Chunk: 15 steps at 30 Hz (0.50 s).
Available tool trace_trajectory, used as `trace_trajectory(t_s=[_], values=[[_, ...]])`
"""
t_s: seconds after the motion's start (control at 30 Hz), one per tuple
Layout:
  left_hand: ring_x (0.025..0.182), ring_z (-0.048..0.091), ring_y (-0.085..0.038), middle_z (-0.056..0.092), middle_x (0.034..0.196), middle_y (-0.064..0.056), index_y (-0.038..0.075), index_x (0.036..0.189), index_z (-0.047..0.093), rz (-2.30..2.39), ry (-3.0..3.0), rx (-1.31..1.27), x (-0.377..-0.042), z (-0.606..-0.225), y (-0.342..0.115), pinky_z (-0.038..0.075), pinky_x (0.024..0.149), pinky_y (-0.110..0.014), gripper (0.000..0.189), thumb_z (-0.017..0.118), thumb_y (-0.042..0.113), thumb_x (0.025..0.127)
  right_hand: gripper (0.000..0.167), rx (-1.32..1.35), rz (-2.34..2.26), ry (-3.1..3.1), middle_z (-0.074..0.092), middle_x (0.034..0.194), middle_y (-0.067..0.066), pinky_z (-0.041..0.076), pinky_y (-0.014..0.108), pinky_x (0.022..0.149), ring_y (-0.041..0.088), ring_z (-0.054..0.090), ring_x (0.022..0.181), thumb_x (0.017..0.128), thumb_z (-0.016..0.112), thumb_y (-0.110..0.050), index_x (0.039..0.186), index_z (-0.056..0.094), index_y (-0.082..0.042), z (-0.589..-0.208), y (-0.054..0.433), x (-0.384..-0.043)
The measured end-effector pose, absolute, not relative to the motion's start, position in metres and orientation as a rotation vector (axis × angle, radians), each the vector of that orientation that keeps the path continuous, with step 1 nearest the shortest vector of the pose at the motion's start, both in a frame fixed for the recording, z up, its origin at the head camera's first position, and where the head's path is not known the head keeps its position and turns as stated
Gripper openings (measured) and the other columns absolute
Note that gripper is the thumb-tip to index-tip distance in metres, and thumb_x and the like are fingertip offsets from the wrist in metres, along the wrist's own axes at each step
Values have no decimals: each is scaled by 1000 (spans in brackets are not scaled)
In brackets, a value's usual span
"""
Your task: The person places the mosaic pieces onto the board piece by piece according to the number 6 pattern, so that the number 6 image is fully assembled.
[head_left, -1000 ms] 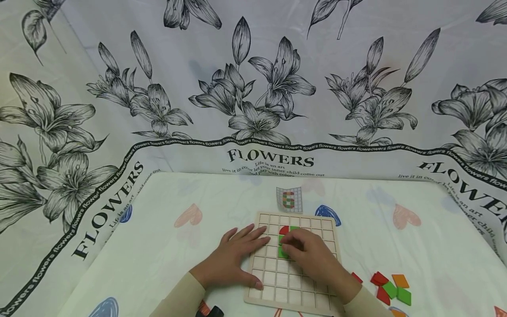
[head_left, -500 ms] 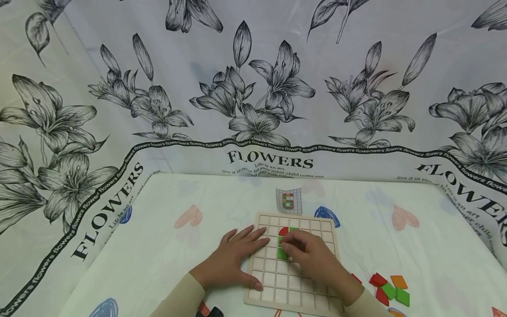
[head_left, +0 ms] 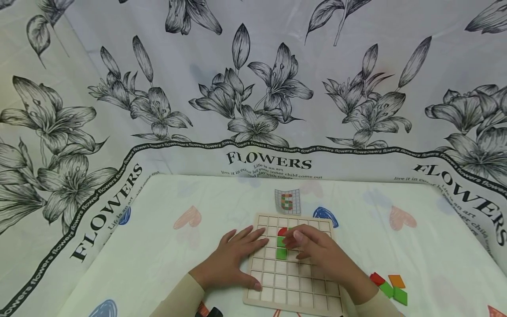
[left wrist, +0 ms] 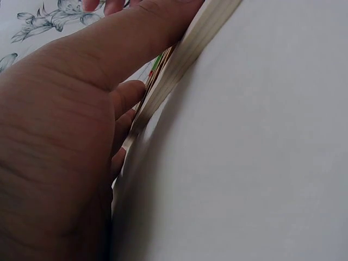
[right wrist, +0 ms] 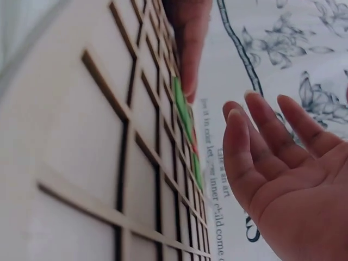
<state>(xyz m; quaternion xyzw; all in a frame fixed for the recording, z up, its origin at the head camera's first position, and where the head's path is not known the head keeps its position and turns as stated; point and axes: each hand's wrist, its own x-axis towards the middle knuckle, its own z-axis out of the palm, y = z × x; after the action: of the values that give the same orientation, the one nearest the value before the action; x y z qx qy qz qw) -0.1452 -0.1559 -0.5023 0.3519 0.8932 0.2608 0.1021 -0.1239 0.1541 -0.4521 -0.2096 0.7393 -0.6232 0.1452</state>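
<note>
A wooden grid board lies on the table. My left hand rests along its left side, fingers spread over the frame and thumb near the lower left corner. In the left wrist view the thumb touches the board's edge. Over the board's middle hovers my right hand, its fingers loosely bent and holding nothing. The right wrist view has this hand apart from the grid. A red tile with a curved corner and green tiles sit in the cells; the right hand partly hides this group.
Right of the board lie loose tiles: red, orange and green. A pattern card lies behind the board. A black object shows at the front edge. Flower-printed cloth hangs behind the table.
My right hand has risen from the tiles and shifted slightly right, its pinch loosened. The lower green tile now shows whole. The left hand stays put.
</note>
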Motion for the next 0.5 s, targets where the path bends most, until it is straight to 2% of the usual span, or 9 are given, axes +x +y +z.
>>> trace_trajectory(t_s=[0.27,0.4,0.5], values=[[165,10,-21,23,178,14,32,171,42,768,2627,1017,-145,-501,-156,5,126,-66,110,81,80,79,52,-650,-1831,2061,64,139,28,60,46,95,48,65,125,122,24,-28,152,51,5,-444,177,-118],[165,10,-20,23,178,15,33,171,41,769,2629,1013,-145,-501,-156,4,126,-65,111,81,80,79,52,-698,-1814,2081,61,141,31,60,45,97,47,65,126,121,20,-26,155,48,2,-443,190,-115],[165,10,-20,23,178,15,34,171,41,769,2635,1010,-145,-502,-156,4,126,-65,111,80,81,78,52,-707,-1804,2097,60,144,30,59,44,98,41,65,128,121,20,-26,157,48,1,-442,199,-112]])
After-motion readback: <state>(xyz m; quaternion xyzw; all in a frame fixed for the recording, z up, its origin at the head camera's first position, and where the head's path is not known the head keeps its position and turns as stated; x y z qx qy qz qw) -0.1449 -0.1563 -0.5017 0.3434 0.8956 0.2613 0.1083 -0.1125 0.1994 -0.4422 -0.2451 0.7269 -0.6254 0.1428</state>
